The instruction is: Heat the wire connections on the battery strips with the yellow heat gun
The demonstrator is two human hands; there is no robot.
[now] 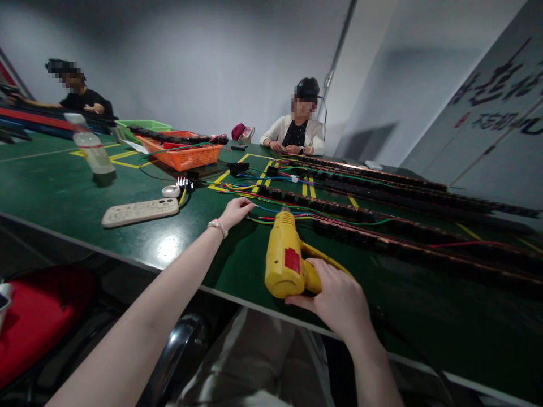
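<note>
My right hand is wrapped round the handle of a yellow heat gun. The gun's nozzle points away from me, towards several coloured wires. These wires come out of the end of a long dark wrapped cable bundle lying on the green table. To the left of the nozzle, my left hand pinches a wire near its end, with a bracelet on that wrist. The fingertips cover the exact spot of the grip.
More cable bundles stretch to the right. An orange basket, a bottle, and a long beige remote-like object are on the left. One person sits across the table, another at far left. A red stool stands lower left.
</note>
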